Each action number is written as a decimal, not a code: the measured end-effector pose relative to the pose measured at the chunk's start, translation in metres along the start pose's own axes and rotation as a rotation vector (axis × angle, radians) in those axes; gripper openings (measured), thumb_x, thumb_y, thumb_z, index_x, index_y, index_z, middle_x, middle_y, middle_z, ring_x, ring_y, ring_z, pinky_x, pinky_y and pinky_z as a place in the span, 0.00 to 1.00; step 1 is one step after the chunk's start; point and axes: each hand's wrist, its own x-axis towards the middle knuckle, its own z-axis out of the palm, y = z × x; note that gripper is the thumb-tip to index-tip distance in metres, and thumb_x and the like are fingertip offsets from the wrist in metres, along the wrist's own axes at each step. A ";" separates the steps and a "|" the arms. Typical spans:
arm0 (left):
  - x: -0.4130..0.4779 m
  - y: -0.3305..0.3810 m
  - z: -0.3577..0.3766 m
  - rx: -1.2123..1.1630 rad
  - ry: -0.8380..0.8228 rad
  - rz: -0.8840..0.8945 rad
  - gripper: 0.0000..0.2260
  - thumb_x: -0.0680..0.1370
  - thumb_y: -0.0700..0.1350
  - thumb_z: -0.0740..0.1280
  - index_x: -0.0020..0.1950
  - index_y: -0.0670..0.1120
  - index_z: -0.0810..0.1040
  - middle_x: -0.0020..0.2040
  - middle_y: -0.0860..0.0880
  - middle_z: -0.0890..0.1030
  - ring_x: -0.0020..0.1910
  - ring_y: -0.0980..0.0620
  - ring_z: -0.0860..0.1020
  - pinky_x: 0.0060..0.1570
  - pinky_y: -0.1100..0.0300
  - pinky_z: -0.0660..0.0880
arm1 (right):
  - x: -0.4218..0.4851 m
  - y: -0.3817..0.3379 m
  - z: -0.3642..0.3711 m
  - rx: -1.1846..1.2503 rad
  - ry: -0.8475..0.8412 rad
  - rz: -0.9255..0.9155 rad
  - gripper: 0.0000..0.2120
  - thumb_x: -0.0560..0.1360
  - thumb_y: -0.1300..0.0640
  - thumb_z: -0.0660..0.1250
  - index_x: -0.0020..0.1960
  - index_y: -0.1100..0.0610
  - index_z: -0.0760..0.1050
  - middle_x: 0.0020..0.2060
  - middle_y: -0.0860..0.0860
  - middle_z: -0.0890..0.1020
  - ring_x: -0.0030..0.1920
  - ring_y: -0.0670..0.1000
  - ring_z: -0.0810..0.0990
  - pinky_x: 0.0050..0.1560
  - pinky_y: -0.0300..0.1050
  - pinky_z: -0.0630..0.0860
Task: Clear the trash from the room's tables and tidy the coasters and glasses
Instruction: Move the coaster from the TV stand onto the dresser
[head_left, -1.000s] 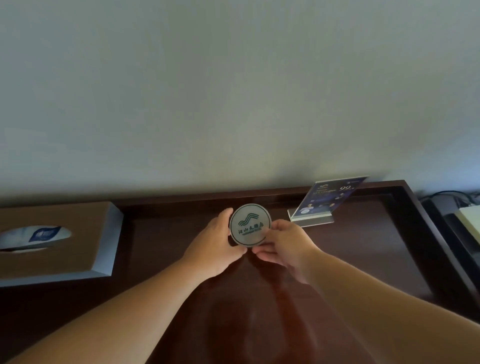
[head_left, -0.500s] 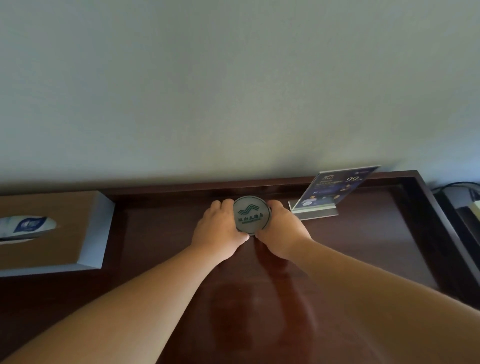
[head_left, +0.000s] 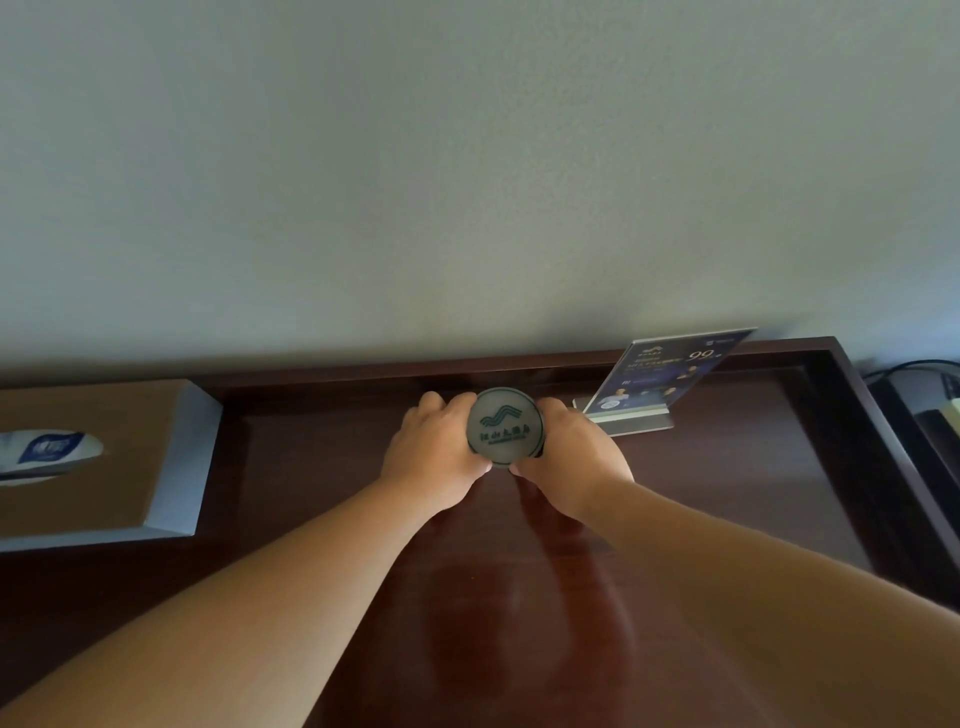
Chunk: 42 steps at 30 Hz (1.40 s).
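The round grey-green coaster (head_left: 505, 427) is judged to be light, thin and stiff. Breakage is not expected, but the smooth face may slip if it is pinched flat. Hold is best taken at the rim, at 9 and 3 o'clock.

The coaster is held on edge, printed face toward the camera, over the glossy dark-brown wooden table (head_left: 519, 597) near its raised back rim. It is pinched at the rim by the left grip (head_left: 434, 452) from 9 o'clock and the right grip (head_left: 569, 457) from 3 o'clock.

A dark green wave emblem and a line of characters are printed on the face. A dark edge at 4 o'clock may be a second disc, but this cannot be confirmed.
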 end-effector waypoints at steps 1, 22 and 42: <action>0.000 -0.001 0.000 -0.003 0.000 0.003 0.25 0.71 0.51 0.72 0.66 0.55 0.69 0.51 0.51 0.67 0.57 0.44 0.70 0.51 0.52 0.71 | -0.001 0.000 0.001 0.001 0.006 0.001 0.23 0.69 0.50 0.73 0.59 0.55 0.69 0.52 0.52 0.78 0.48 0.54 0.78 0.40 0.43 0.71; -0.044 -0.015 -0.031 -0.098 0.007 0.038 0.25 0.76 0.52 0.67 0.71 0.54 0.64 0.56 0.53 0.70 0.54 0.52 0.72 0.51 0.54 0.73 | -0.055 0.015 -0.016 0.049 0.082 0.000 0.30 0.73 0.47 0.69 0.71 0.48 0.61 0.53 0.49 0.78 0.52 0.52 0.78 0.46 0.44 0.73; -0.236 -0.011 -0.048 -0.041 0.216 -0.144 0.20 0.77 0.51 0.64 0.69 0.54 0.67 0.57 0.53 0.72 0.52 0.52 0.74 0.51 0.56 0.73 | -0.207 0.039 -0.012 0.144 -0.004 -0.308 0.24 0.72 0.48 0.68 0.66 0.43 0.68 0.47 0.39 0.73 0.44 0.39 0.75 0.43 0.35 0.70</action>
